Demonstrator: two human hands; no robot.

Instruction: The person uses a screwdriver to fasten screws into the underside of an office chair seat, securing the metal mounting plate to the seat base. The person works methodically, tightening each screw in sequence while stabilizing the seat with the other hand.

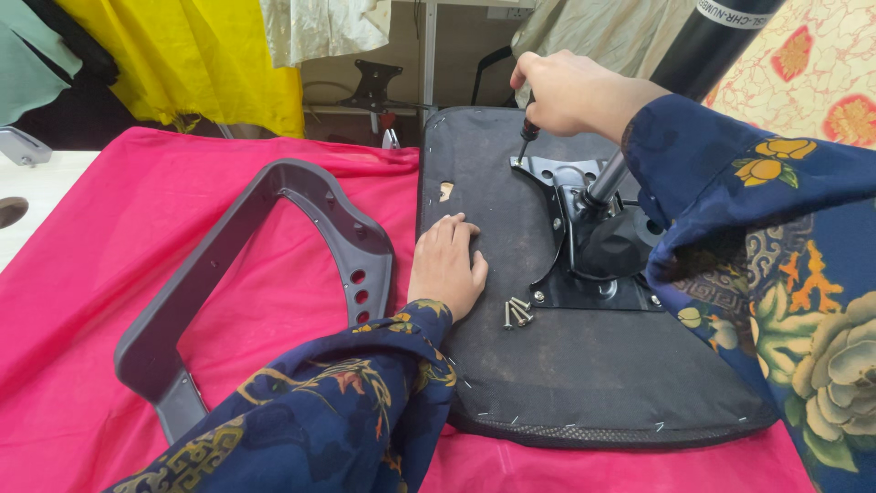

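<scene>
An upside-down black chair seat (511, 365) lies on a red cloth (109, 246). A metal mounting plate (561, 178) with a black gas cylinder (693, 55) is fixed to its underside. My right hand (570, 91) is closed on a screwdriver (527, 130) whose tip stands on the plate's far left corner. My left hand (447, 265) rests flat on the seat's left edge, fingers together, holding nothing. A few loose screws (516, 312) lie just right of it on the seat.
A grey plastic chair armrest frame (228, 265) lies on the cloth to the left of the seat. Yellow and pale fabrics (182, 55) hang behind. A patterned cloth (821, 64) is at the upper right. A white surface (36, 183) shows at far left.
</scene>
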